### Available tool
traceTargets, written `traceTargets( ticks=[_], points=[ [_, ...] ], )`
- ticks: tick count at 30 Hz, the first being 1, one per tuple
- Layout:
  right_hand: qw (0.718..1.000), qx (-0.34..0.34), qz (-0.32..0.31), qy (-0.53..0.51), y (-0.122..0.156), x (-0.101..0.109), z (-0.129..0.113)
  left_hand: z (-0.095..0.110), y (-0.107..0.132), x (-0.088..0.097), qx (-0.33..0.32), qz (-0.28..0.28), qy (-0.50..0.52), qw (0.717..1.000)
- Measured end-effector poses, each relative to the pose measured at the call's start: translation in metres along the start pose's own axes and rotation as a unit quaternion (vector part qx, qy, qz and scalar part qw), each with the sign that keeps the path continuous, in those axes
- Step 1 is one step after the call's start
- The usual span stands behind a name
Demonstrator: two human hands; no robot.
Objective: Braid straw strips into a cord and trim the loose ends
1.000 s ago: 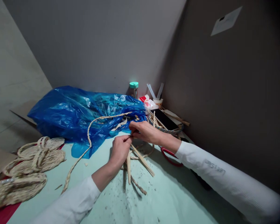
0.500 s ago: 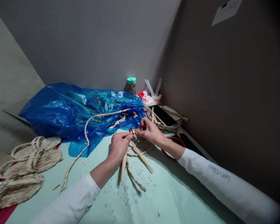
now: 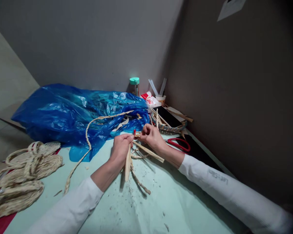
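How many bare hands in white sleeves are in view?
2. The left hand holds pale, flat plant-fibre strips beside a small red object; the right hand is just to its right, nearer the camera than the shallow woven basket. I see no others.

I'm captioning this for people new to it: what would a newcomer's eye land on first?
Probably the big, shiny blue plastic bag, sprawled across the back left of the pale green tabletop. Next, the left hand and right hand, close together near the middle, handling pale strips with a small bright red object at the left fingertips. Then perhaps the braided, coiled pieces at the left edge.
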State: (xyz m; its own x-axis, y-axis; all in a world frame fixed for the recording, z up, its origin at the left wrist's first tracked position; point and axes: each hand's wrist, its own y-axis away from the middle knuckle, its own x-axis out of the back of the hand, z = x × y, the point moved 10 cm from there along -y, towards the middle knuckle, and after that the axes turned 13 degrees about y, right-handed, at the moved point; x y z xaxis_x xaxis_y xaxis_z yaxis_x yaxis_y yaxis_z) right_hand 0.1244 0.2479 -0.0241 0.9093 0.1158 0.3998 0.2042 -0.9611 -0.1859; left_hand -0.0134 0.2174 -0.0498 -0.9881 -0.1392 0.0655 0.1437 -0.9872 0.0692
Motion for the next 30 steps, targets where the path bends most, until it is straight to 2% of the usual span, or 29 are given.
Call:
traceTargets(
  ticks=[5,8,14,19,22,30],
  points=[
    [0.999,0.028,0.035,0.006,0.005,0.007,-0.007,0.019,0.006,-0.007,-0.067,-0.022,-0.056,0.996],
    [0.997,0.060,0.043,0.032,0.003,0.010,-0.020,0.023,0.008,-0.007,-0.075,-0.023,-0.067,0.995],
    [0.983,0.146,0.024,0.113,0.009,0.000,-0.048,0.001,0.003,0.001,-0.006,-0.015,-0.033,0.999],
    [0.965,0.184,-0.002,0.185,0.016,-0.014,-0.051,-0.015,0.000,0.001,0.046,-0.032,0.003,0.998],
    [0.959,0.186,-0.024,0.210,0.017,-0.017,-0.048,-0.016,0.002,-0.002,0.064,-0.043,0.022,0.997],
    [0.967,0.116,-0.057,0.221,0.039,0.004,-0.038,-0.005,0.004,-0.017,0.060,-0.089,0.095,0.990]
  ],
)
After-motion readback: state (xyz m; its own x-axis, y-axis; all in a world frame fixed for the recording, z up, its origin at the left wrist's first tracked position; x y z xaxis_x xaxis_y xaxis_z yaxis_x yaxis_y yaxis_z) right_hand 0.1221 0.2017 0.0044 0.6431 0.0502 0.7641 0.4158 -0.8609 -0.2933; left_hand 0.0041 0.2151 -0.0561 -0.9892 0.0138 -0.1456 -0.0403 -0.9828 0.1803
